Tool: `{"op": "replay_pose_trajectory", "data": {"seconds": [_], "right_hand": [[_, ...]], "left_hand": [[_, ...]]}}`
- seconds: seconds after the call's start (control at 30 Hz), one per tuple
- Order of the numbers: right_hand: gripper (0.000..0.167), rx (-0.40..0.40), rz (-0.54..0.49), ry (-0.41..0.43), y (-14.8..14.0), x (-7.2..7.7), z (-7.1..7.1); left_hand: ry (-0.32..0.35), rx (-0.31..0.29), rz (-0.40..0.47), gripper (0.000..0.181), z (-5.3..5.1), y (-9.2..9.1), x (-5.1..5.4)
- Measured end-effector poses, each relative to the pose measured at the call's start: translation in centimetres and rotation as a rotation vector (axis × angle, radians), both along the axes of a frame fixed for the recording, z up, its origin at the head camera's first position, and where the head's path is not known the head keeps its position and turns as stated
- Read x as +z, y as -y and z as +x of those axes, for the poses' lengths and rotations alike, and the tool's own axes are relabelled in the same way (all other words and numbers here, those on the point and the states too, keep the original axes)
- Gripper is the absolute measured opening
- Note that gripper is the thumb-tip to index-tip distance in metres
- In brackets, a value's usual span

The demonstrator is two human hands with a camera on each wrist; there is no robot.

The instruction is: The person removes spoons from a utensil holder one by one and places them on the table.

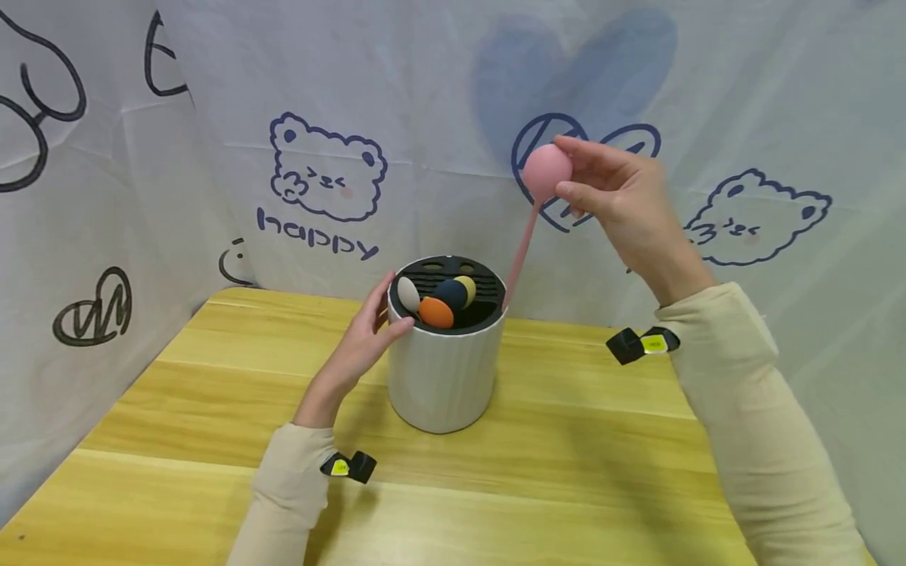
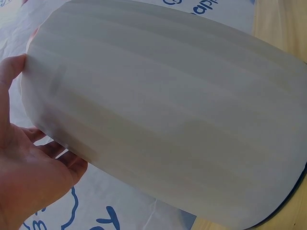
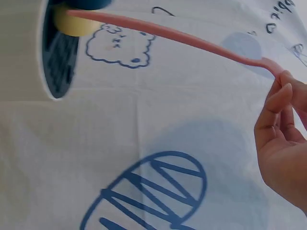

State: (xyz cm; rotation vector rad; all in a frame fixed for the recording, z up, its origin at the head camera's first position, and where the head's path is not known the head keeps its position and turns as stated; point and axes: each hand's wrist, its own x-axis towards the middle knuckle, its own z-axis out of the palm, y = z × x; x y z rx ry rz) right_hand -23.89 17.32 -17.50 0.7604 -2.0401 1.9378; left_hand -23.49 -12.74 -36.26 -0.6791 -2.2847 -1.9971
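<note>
A white cylindrical utensil holder [image 1: 442, 377] with a black slotted top stands upright on the table. My left hand [image 1: 357, 342] holds its left side near the rim, thumb at the front edge and fingers round the side. My right hand [image 1: 626, 196], raised above and right of the holder, pinches a pink spoon [image 1: 547, 169] by its round bowl. The spoon's thin handle slants down to the holder's right rim; whether its tip is inside I cannot tell. In the holder's top sit rounded white [image 1: 408, 294], orange [image 1: 436, 312], navy [image 1: 451, 293] and yellow [image 1: 465, 289] pieces.
The holder stands on a yellow wood-grain table [image 1: 566, 479], near its back edge. Behind and to the left hangs a pale cloth [image 1: 439, 94] with drawn bears, hearts and lettering. Each wrist wears a small black camera on a strap.
</note>
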Motion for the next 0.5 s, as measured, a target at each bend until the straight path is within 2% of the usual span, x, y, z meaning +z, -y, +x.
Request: {"op": "replay_pose_trajectory", "data": {"seconds": [0.1, 0.2, 0.33, 0.5], "right_hand": [[0.04, 0.02, -0.019, 0.042, -0.5, 0.7, 0.3], [0.04, 0.056, -0.051, 0.099, -0.9, 0.7, 0.5], [0.038, 0.104, -0.08, 0.161, -1.2, -0.2, 0.3], [0.037, 0.117, -0.033, 0.211, -1.6, -1.8, 0.2]], "left_hand": [[-0.004, -0.005, 0.001, 0.076, 0.0, 0.0, 0.0], [0.001, -0.002, 0.001, 0.076, 0.0, 0.0, 0.1], [0.015, 0.009, 0.001, 0.075, -0.1, 0.0, 0.0], [0.019, 0.012, 0.003, 0.075, -0.1, -0.1, 0.0]]}}
